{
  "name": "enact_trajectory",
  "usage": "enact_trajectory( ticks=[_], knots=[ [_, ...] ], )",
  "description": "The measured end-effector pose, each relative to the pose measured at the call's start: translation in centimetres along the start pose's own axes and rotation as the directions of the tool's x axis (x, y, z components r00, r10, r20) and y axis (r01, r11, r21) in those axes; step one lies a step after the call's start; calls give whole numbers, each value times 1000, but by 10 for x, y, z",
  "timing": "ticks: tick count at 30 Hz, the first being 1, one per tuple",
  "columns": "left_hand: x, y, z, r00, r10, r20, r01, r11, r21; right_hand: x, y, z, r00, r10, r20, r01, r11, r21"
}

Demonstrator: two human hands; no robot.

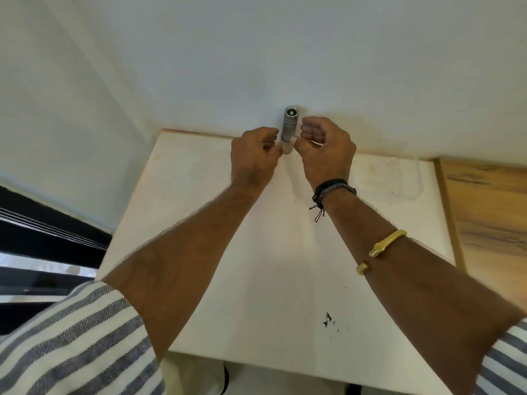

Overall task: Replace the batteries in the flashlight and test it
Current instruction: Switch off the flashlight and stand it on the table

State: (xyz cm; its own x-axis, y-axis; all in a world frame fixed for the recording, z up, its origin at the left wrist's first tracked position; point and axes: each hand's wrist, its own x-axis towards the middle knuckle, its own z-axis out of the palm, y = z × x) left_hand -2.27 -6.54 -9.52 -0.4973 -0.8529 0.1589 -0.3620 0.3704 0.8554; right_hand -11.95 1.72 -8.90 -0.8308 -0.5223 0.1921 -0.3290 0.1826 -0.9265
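Note:
A small silver flashlight [289,124] stands upright at the far edge of the white table [199,223], close to the wall, with its upper end showing a dark centre. My left hand [255,159] pinches its lower part from the left with thumb and fingers. My right hand [325,149] pinches the same lower part from the right, its other fingers curled. The flashlight's base is hidden behind my fingertips. No loose batteries are visible.
A clear plastic tray [385,178] lies on the table at the far right. A wooden surface [490,218] adjoins the table's right side. A white wall [256,52] rises just behind the flashlight. Dark furniture [42,232] sits to the left.

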Motion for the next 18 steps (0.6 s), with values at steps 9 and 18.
enact_trajectory(
  ticks=[9,18],
  knots=[
    [-75,34,-29,997,-4,-75,4,1000,-1,-64,-23,-60,994,74,-84,-63,989,136],
    [-166,59,-9,999,41,7,-40,996,-81,-138,-16,-143,988,115,-105,-102,987,121]
  ],
)
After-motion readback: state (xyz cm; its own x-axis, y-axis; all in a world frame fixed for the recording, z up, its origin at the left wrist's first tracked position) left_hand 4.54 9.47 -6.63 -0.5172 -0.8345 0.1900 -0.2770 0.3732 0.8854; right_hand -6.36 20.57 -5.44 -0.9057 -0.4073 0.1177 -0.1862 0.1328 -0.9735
